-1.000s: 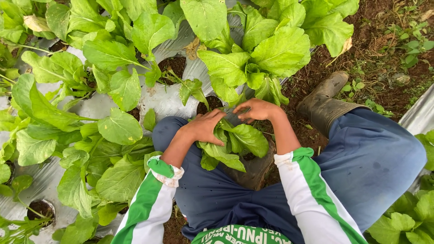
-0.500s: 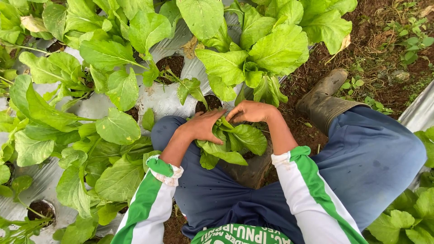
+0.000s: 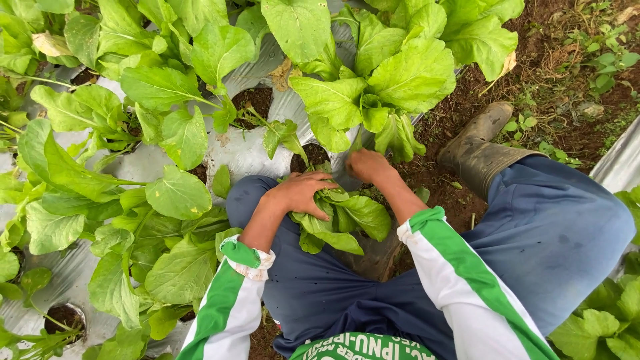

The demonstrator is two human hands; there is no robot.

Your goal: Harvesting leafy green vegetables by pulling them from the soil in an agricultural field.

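Over small plant [image 3: 347,220], left hand [image 3: 300,193] clamped leaves, right hand [image 3: 367,167] fingers curled at base; hard yank might've torn leaves.

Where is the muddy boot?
In the head view, the muddy boot stands on the bare soil at upper right, just right of the right hand and below the big leafy plant.

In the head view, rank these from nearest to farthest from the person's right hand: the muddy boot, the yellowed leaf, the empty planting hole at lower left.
From the right hand:
1. Muddy boot, just to its right.
2. Yellowed leaf, top left corner.
3. Empty planting hole, bottom left.
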